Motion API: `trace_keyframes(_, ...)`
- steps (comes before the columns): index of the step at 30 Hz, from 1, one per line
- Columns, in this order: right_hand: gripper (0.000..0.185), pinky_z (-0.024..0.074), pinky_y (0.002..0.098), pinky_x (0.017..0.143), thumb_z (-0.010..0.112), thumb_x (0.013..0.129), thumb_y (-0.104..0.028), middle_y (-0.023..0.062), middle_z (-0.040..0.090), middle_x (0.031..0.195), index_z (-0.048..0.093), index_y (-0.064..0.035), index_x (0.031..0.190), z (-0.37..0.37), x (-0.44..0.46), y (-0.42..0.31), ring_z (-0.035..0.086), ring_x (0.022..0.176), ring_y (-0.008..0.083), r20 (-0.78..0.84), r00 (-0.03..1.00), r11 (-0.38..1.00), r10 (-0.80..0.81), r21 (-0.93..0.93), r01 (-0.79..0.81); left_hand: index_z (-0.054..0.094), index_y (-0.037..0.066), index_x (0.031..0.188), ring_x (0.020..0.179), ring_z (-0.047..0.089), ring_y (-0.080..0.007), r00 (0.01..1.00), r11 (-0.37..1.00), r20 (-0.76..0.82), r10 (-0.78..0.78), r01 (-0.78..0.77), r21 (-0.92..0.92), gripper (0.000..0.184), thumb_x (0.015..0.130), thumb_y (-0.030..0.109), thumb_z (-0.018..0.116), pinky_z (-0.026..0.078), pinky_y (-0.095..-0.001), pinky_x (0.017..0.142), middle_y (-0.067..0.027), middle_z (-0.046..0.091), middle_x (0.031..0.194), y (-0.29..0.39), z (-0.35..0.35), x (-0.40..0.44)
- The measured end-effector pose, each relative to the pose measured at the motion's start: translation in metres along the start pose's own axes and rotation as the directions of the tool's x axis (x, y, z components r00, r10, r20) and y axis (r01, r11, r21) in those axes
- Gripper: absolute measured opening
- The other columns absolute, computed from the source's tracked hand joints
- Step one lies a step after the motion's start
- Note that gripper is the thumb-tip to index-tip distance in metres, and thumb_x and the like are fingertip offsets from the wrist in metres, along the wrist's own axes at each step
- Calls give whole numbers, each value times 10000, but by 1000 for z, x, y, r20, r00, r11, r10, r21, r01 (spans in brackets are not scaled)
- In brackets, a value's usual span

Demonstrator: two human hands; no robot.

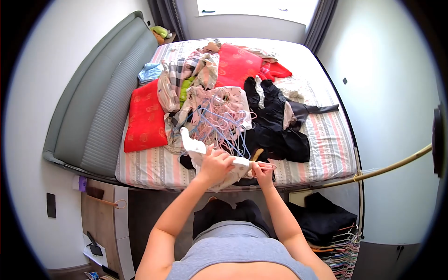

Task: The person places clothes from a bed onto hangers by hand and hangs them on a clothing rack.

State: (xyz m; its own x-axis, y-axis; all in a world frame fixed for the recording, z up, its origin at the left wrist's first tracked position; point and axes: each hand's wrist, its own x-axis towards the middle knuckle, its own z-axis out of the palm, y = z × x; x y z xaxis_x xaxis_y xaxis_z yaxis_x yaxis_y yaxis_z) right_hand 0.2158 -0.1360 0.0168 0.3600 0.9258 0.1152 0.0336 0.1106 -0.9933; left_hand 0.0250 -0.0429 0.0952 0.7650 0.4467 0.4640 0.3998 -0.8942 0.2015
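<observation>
Over the near edge of the bed, my left hand (217, 164) is closed on a white garment (195, 145), part of which hangs below the hand. Just to its right, my right hand (262, 172) pinches a thin pink hanger (268, 165) beside the garment's right end. A tangled heap of pink and blue hangers (221, 116) lies beyond my hands on a pale pink cloth. Black clothes (280, 126) are spread to the right of the heap.
Red cushions (145, 116) and crumpled clothes (179, 70) lie on the striped bed (322, 163). A grey headboard (98, 102) stands at left. Black clothing (324, 217) and many-coloured hangers (338, 259) are at lower right, below a curved pole (396, 164).
</observation>
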Motion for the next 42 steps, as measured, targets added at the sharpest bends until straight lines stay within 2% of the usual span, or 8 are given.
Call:
trace_keyframes(4, 163, 366, 199, 463, 565, 828, -77, 13, 575, 594, 625, 33, 723, -14, -3, -21, 496, 518, 53, -17, 999, 992, -44, 118, 46, 599, 130, 804, 606, 596, -203, 984, 995, 149, -98, 100, -10, 161, 739, 273, 636, 451, -359, 539, -15, 607, 674, 30, 30, 11)
trace_keyframes(10, 79, 430, 283, 637, 587, 783, -95, 63, 552, 714, 588, -17, 767, -63, -18, -21, 538, 692, 185, -360, 756, 820, -546, -411, 397, 629, 124, 838, 607, 612, -243, 980, 967, -8, -199, 196, -160, 149, 758, 249, 642, 466, -334, 506, -59, 632, 705, 79, 60, 24)
trace_keyframes(15, 171, 432, 391, 729, 641, 728, -176, 103, 592, 797, 584, -41, 816, -86, -54, -10, 561, 807, 289, -183, 859, 716, -479, -647, 261, 628, 98, 854, 607, 616, -255, 969, 942, -70, -238, 213, -258, 142, 767, 208, 644, 469, -337, 510, -92, 633, 709, 107, 71, 33)
trace_keyframes(24, 152, 448, 341, 695, 648, 728, -95, 98, 610, 757, 595, -35, 857, -96, -89, 4, 579, 696, 271, -165, 939, 903, -303, -365, 227, 628, 80, 868, 583, 617, -221, 938, 830, -10, -345, 300, -471, 135, 783, 185, 637, 460, -302, 508, -88, 628, 684, 130, 90, 44)
trace_keyframes(29, 356, 362, 379, 872, 633, 730, -446, 97, 611, 630, 658, -94, 690, -161, -110, 19, 590, 687, 255, 153, 987, 717, 53, -694, 69, 628, 43, 899, 551, 577, -106, 933, 713, 81, -351, 322, -623, 143, 790, 132, 652, 433, -229, 501, -63, 622, 658, 127, 103, 40)
trace_keyframes(32, 326, 307, 472, 956, 648, 698, -452, 61, 648, 745, 672, -127, 713, -207, -132, 39, 599, 807, 204, -3, 988, 357, 154, -932, -59, 625, 18, 916, 502, 434, -32, 935, 564, 136, -327, 308, -766, 140, 804, 101, 635, 341, -192, 452, -5, 557, 606, 118, 110, 45)
trace_keyframes(35, 270, 242, 532, 1008, 674, 679, -378, 35, 617, 993, 667, -119, 755, -243, -154, 48, 513, 1044, 180, -208, 978, 340, 6, -919, -198, 631, 26, 889, 481, 466, -74, 979, 734, 132, -157, 205, -648, 137, 787, 116, 647, 365, -218, 455, -29, 580, 618, 117, 108, 58)
trace_keyframes(42, 184, 329, 428, 927, 696, 623, -254, 138, 575, 1100, 669, -99, 719, -275, -190, 9, 503, 1046, 255, -408, 893, 329, -192, -884, -333, 644, 78, 839, 564, 601, -209, 971, 826, 74, 228, -152, -543, 146, 728, 166, 683, 458, -281, 501, -78, 630, 706, 122, 144, 104)
